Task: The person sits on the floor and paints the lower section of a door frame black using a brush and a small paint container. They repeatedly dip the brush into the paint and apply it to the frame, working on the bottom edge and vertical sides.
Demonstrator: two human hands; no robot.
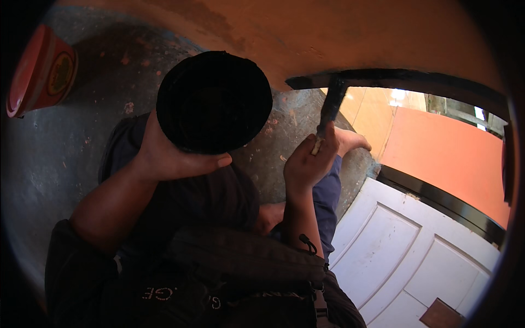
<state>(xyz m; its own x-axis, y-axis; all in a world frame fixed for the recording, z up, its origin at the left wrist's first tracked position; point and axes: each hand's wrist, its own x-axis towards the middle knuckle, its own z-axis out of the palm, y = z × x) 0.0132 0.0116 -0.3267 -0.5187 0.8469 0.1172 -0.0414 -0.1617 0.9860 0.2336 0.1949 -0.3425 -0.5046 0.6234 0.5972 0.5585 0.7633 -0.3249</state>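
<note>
Right grip (308, 164) clenches a paintbrush (330, 112) touching the black frame edge (394, 77); left grip (169, 156) grasps a black can (214, 101).

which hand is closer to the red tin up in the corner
Left. The left hand, gripping a black container, sits to the right of and below the red tin. The right hand, holding a paintbrush, is farther right.

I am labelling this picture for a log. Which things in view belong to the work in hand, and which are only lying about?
In use:
left hand holding black tub
right hand holding brush
black door frame, touched by the brush

Lying about:
red tin on the floor
white door
</note>
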